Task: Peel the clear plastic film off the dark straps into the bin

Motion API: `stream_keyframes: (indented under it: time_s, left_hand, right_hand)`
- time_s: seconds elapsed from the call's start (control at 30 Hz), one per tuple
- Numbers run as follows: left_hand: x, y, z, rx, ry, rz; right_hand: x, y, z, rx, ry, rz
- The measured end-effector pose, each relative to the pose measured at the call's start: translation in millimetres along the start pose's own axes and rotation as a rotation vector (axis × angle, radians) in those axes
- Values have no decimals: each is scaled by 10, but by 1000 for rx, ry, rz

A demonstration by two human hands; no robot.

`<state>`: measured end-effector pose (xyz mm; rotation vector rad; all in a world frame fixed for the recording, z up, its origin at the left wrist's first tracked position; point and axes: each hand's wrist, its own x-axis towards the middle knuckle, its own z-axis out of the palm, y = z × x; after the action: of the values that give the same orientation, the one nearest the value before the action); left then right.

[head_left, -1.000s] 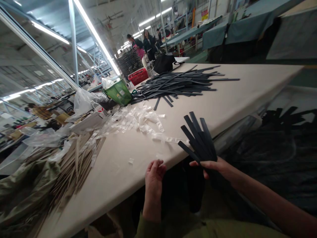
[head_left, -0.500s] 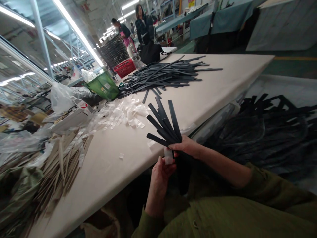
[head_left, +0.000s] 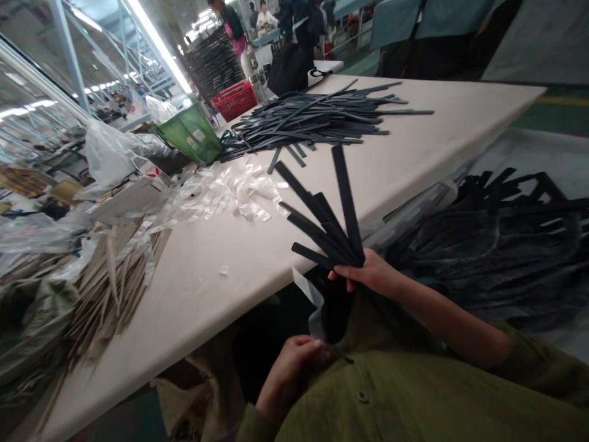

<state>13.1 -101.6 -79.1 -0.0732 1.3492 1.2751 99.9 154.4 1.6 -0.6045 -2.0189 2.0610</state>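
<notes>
My right hand [head_left: 368, 271] grips a fanned bundle of black strips [head_left: 329, 227] near their lower ends, held just over the table's front edge. Lower down, close to my body, my left hand [head_left: 297, 362] is closed in a pinch on a translucent whitish strip [head_left: 315, 307]. That strip stands up, bent, from the fingertips, and its upper end is free below the black bundle. The lower ends of the black strips hang in shadow, hard to make out.
On the table [head_left: 193, 301] lie a pile of dark strips [head_left: 317, 116], white film scraps [head_left: 234, 190] and brown strips [head_left: 110, 282]. A green basket [head_left: 193, 132] and a red basket [head_left: 234, 100] stand behind. More black strips [head_left: 497, 245] lie at right. People are in the background.
My left hand has dropped down and away from the bundle, drawing the whitish strip with it. My right hand and the black strips have shifted right in view.
</notes>
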Motion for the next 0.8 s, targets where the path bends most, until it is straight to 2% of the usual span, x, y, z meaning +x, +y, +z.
stream_keyframes:
  time_s: [0.1, 0.17, 0.2, 0.27, 0.4, 0.5, 0.63, 0.8]
  left_hand:
    - [-91, -345, -347, -405, 279, -124]
    - [-153, -391, -426, -621, 388, -131]
    - [-175, -364, -404, -701, 398, -125]
    - [-188, -241, -262, -812, 364, -100]
    - [-114, 94, 145, -915, 275, 2]
    - [-58, 266, 341, -955, 260, 79]
    - [-54, 330, 430, -954, 267, 96]
    - [-68, 295, 421, -959, 236, 116]
  right_hand:
    - [-98, 30, -95, -5, 58, 43]
    - [-172, 58, -100, 5, 42, 85]
    - [-211, 73, -83, 8, 18, 109]
    - [-293, 94, -22, -11, -66, 150]
    - [-458, 82, 109, -154, -272, 177]
    - [-558, 72, 146, -241, -328, 200]
    - [-629, 124, 143, -286, -328, 244]
    - [-619, 158, 165, -377, -302, 244]
